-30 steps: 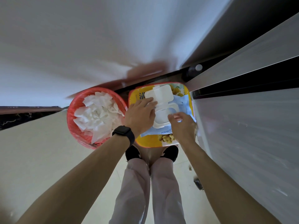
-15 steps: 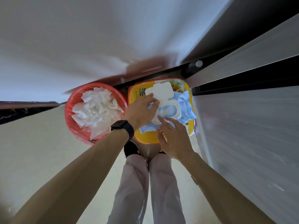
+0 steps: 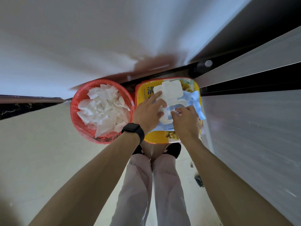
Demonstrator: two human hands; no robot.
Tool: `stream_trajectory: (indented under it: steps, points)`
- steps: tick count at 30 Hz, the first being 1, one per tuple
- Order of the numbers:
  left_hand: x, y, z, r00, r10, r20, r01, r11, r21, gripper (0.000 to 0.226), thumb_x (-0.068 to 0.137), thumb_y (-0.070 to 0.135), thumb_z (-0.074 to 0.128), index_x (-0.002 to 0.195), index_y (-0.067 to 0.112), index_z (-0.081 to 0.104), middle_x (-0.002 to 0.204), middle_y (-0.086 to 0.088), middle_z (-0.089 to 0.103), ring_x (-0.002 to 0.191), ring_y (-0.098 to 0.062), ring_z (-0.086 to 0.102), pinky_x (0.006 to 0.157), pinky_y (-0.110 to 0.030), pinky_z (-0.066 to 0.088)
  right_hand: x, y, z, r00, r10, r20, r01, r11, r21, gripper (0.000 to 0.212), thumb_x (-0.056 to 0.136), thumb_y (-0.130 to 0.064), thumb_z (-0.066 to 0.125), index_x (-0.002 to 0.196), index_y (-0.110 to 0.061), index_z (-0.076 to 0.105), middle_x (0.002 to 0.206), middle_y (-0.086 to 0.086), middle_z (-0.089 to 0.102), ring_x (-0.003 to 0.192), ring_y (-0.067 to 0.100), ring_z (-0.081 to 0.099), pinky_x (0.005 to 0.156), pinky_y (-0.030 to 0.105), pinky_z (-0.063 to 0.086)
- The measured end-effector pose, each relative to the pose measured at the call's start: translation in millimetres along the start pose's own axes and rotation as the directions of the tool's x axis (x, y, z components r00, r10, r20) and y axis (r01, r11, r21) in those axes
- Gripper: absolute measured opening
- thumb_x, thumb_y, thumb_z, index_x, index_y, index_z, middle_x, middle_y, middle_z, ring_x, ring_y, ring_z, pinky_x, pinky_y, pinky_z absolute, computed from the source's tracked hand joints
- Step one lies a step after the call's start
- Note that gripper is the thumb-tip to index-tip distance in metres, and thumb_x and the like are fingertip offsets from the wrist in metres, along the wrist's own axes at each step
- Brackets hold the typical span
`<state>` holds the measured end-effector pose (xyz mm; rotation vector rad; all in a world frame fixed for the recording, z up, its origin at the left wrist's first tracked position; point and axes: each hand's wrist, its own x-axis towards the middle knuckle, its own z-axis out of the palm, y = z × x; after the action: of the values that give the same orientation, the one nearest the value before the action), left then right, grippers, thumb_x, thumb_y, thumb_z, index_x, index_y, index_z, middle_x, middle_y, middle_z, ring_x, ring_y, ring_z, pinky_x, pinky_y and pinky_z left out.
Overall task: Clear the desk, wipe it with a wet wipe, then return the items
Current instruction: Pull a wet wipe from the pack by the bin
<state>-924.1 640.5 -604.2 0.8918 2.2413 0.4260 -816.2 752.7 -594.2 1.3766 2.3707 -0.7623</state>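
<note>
While you look straight down past your pale trousered legs (image 3: 151, 185) and black shoes (image 3: 175, 148) at six o'clock, both bare forearms reach forward to the centre of the view. Your left hand (image 3: 147, 112), with a black square smartwatch (image 3: 133, 130) on its wrist, lies flat with fingers spread on the soft blue-and-white pack of wet wipes (image 3: 193, 101), its fingertips pressing on the pack's white plastic flip lid (image 3: 167, 91), which stands open and folded back toward twelve o'clock. Your right hand (image 3: 185, 121), just at three o'clock of the left one, has its fingers curled down at the pack's clear dispensing opening (image 3: 173, 110), thumb and forefinger pinched together there; whether they hold a wipe you cannot tell, since the fingers cover the spot. The pack rests on top of a yellow rounded-square box with a red rim (image 3: 141, 98), directly beyond your shoes. Touching that box at nine o'clock stands a round red plastic bin (image 3: 78, 121) filled with crumpled white tissues (image 3: 104, 108). At three o'clock runs a grey wood-grain panel (image 3: 252, 136) with dark slots, and beyond everything, toward twelve o'clock, rises a plain white wall (image 3: 97, 38).
</note>
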Motion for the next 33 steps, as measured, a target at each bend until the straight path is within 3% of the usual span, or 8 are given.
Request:
stream_trajectory:
  steps: [10, 14, 16, 18, 20, 23, 29, 33]
  points:
    - [-8, -5, 1, 0.997, 0.081, 0.022, -0.082, 0.993, 0.082, 0.033, 0.098, 0.028, 0.056, 0.13, 0.032, 0.051, 0.167, 0.006, 0.013, 0.135, -0.024, 0.043, 0.108, -0.037, 0.034, 7, -2, 3, 0.942, -0.326, 0.079, 0.329, 0.85, -0.411, 0.011, 0.078, 0.003, 0.059, 0.087, -0.004, 0.06, 0.092, 0.012, 0.055, 0.064, 0.024, 0.048, 0.043, 0.023, 0.016]
    - [-10, -6, 3, 0.994, 0.064, 0.085, -0.077, 0.983, 0.165, 0.049, 0.092, 0.046, 0.062, 0.137, 0.036, 0.043, 0.168, 0.005, 0.004, 0.145, -0.024, 0.031, 0.118, -0.048, 0.025, 11, 1, 9, 0.916, -0.39, 0.092, 0.389, 0.812, -0.436, 0.013, 0.068, 0.002, 0.064, 0.079, -0.001, 0.058, 0.079, 0.017, 0.056, 0.069, 0.03, 0.055, 0.047, 0.031, 0.035]
    - [-9, -5, 5, 0.994, 0.07, 0.085, -0.087, 0.975, 0.205, 0.053, 0.091, 0.047, 0.063, 0.137, 0.035, 0.042, 0.168, 0.003, 0.004, 0.145, -0.025, 0.031, 0.119, -0.05, 0.024, 12, 7, 11, 0.878, -0.47, 0.088, 0.468, 0.81, -0.353, 0.007, 0.074, -0.003, 0.047, 0.071, -0.004, 0.054, 0.069, 0.013, 0.05, 0.071, 0.031, 0.048, 0.057, 0.038, 0.04]
    - [-8, -6, 6, 0.994, 0.078, 0.078, -0.093, 0.971, 0.22, 0.051, 0.092, 0.045, 0.063, 0.138, 0.035, 0.043, 0.168, 0.001, 0.006, 0.145, -0.026, 0.031, 0.119, -0.051, 0.022, 13, 18, 12, 0.823, -0.561, 0.092, 0.562, 0.778, -0.281, 0.031, 0.077, -0.011, 0.021, 0.071, -0.008, 0.05, 0.069, 0.008, 0.041, 0.071, 0.025, 0.039, 0.062, 0.042, 0.038]
    - [-7, -5, 8, 0.994, 0.072, 0.079, -0.088, 0.969, 0.232, 0.051, 0.093, 0.044, 0.062, 0.139, 0.036, 0.041, 0.168, 0.002, 0.006, 0.147, -0.025, 0.029, 0.121, -0.052, 0.018, 12, 21, 7, 0.802, -0.586, 0.116, 0.596, 0.774, -0.212, 0.034, 0.08, -0.012, 0.018, 0.076, -0.005, 0.051, 0.076, 0.012, 0.045, 0.076, 0.022, 0.033, 0.06, 0.043, 0.041]
    - [-7, -4, 10, 0.995, 0.067, 0.074, -0.083, 0.968, 0.235, 0.05, 0.094, 0.043, 0.062, 0.138, 0.036, 0.041, 0.168, 0.002, 0.005, 0.147, -0.025, 0.029, 0.121, -0.052, 0.018, 2, 16, -1, 0.832, -0.544, 0.107, 0.552, 0.831, -0.068, 0.019, 0.087, -0.008, 0.036, 0.083, 0.0, 0.052, 0.085, 0.018, 0.051, 0.078, 0.026, 0.043, 0.058, 0.045, 0.046]
    - [-8, -4, 7, 0.995, 0.064, 0.078, -0.08, 0.972, 0.223, 0.051, 0.094, 0.045, 0.062, 0.139, 0.035, 0.04, 0.168, 0.004, 0.003, 0.148, -0.024, 0.028, 0.12, -0.05, 0.021, -6, 15, -7, 0.967, -0.245, 0.064, 0.234, 0.961, 0.144, 0.03, 0.091, -0.027, 0.059, 0.116, -0.012, 0.052, 0.111, 0.002, 0.051, 0.079, 0.018, 0.059, 0.066, 0.03, 0.048]
    - [-8, -3, 8, 0.996, 0.055, 0.07, -0.069, 0.973, 0.222, 0.051, 0.093, 0.043, 0.064, 0.138, 0.034, 0.042, 0.168, 0.003, 0.004, 0.147, -0.025, 0.029, 0.12, -0.051, 0.022, -5, 12, -2, 0.965, -0.261, 0.01, 0.258, 0.96, 0.108, 0.014, 0.091, -0.018, 0.06, 0.101, -0.01, 0.064, 0.105, 0.005, 0.058, 0.083, 0.023, 0.062, 0.068, 0.034, 0.05]
